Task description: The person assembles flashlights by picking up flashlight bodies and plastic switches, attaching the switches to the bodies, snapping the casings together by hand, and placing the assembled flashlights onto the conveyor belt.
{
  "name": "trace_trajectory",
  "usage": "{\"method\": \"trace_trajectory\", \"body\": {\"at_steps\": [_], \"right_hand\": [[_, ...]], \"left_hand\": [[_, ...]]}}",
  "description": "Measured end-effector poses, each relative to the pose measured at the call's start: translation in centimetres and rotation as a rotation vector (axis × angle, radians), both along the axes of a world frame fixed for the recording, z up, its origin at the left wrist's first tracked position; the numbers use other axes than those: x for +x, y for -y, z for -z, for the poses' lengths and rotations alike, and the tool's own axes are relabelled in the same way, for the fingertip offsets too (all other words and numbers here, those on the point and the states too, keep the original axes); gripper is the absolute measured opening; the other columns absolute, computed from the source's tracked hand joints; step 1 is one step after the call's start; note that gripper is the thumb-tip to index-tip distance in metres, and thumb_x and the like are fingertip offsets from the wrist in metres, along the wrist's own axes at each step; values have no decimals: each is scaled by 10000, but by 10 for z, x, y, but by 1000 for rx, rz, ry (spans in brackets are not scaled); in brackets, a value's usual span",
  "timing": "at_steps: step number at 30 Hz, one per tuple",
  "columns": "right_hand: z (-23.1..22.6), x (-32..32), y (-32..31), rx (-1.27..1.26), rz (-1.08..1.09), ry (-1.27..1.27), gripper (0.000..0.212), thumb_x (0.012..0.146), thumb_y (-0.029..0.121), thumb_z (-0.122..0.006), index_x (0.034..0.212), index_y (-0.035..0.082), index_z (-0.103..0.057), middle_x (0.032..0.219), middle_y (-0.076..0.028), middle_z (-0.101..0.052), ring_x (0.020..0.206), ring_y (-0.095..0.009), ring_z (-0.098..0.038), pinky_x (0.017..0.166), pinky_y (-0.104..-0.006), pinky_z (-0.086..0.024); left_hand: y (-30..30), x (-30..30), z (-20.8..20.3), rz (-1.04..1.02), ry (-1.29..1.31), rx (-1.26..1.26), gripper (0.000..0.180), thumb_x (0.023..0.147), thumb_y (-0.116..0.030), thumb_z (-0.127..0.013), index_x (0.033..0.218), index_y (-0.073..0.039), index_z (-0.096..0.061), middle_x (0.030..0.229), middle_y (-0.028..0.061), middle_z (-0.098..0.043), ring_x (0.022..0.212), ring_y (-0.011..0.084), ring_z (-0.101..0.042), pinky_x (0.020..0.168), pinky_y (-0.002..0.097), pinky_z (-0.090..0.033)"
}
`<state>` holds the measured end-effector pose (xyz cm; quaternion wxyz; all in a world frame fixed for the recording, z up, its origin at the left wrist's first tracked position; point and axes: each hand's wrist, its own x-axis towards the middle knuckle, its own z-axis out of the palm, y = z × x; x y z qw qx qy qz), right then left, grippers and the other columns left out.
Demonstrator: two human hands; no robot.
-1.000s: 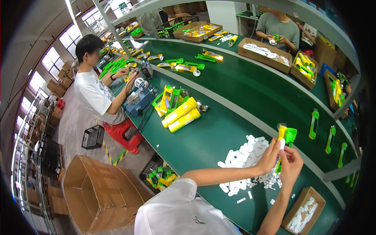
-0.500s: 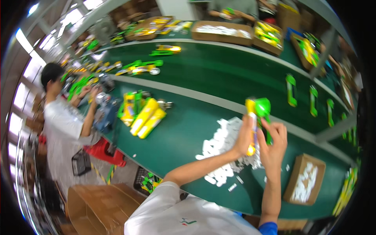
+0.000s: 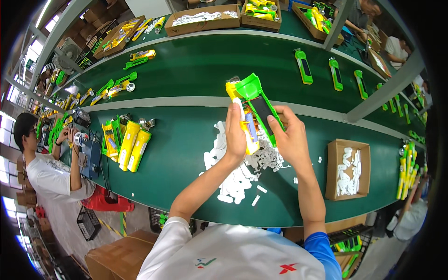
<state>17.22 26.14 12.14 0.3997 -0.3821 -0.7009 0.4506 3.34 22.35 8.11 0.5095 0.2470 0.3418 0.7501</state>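
My left hand (image 3: 237, 135) is closed round the yellow half of a flashlight housing (image 3: 252, 147), with a violet cylindrical battery (image 3: 251, 126) and wiring inside. My right hand (image 3: 291, 137) grips the green half (image 3: 252, 86), which has a wide round head and a dark flat panel. The two halves stand side by side at an angle, close together at the head end. A white strip-like piece (image 3: 239, 108) shows by my left fingers. Below my hands, white plastic parts (image 3: 233, 184) lie heaped on the green table (image 3: 168, 177).
Yellow and green flashlights (image 3: 133, 144) lie to the left, near a person at a grey-blue device (image 3: 92, 156). A cardboard box (image 3: 330, 170) of white parts stands right. Beyond a metal rail (image 3: 186, 103), flashlight pieces (image 3: 303, 67) lie on a green belt. More flashlights (image 3: 407, 170) lie far right.
The view has swung to the right and steadied. The green half has turned, so its dark panel now shows, and the battery in the yellow half is visible. Both hands keep their hold.
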Motion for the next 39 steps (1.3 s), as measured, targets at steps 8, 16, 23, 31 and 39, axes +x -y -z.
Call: {"method": "trace_trajectory", "body": {"at_steps": [8,16,23,31,39], "right_hand": [[4,-11,12,186,128,136,254,966,47,-541,1208,27,-468,771,-194,-667,653,-387,-643,612,-468,-476],[16,-19,14,611,225,117,316,916,9,-613,1232,22,-613,965,-171,-698,822,-345,-685,710,-405,-537],[18,-29,30,368,19,-5,363,944,142,-622,1290,45,-571,1122,-183,-672,871,-332,-699,731,-388,-558],[22,-32,37,304,-51,-63,464,1006,198,-547,1450,78,-486,1184,-197,-660,1003,-356,-690,841,-396,-550],[13,-27,37,159,-175,-180,484,1026,193,-504,1459,-16,-449,1412,-191,-559,1298,-301,-552,1111,-369,-377]], "left_hand": [[1,14,-1,-120,85,123,330,1101,-358,-308,1231,-84,-439,1106,62,-546,980,112,-562,861,299,-481],[2,21,4,-207,132,127,324,1102,-373,-299,1186,-90,-432,1061,51,-523,957,105,-544,853,296,-474],[4,17,-3,-231,-77,113,409,1103,-382,-215,1224,-60,-437,1145,124,-588,1088,220,-586,952,360,-477],[8,14,-3,-197,-216,184,389,1098,-409,-229,1255,-76,-356,1120,125,-560,1016,257,-631,894,390,-517],[13,15,-14,-215,-406,223,366,1093,-372,-269,1284,-62,-303,1150,138,-523,1031,238,-600,917,386,-499]]}}
